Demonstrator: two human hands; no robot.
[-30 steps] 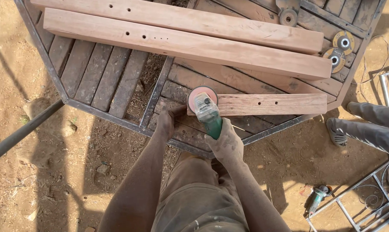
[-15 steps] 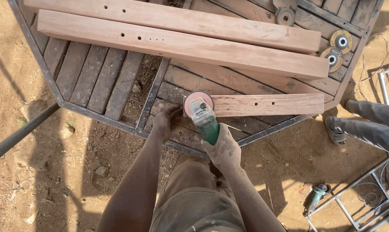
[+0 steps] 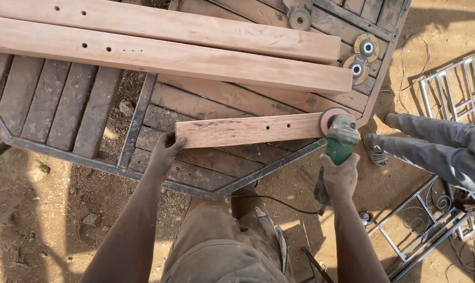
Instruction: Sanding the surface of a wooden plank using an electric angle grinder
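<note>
The left hand [image 3: 166,149] clamps the near end of the short reddish wooden plank [image 3: 248,131], seemingly pinning it flat on the weathered slatted wooden table [image 3: 64,105]. The plank looks freshly sanded, with small drilled holes. At its far end, the right hand [image 3: 339,175] grips a green angle grinder [image 3: 341,139], disc at the wood.

A: the two long planks [image 3: 158,42] run off the left edge, can't see their ends. Sanding disc [image 3: 329,118] is half hidden behind the grinder [image 3: 341,140].

B: yeah, and the bystander [image 3: 436,149] on the right is cut off above the legs.
</note>
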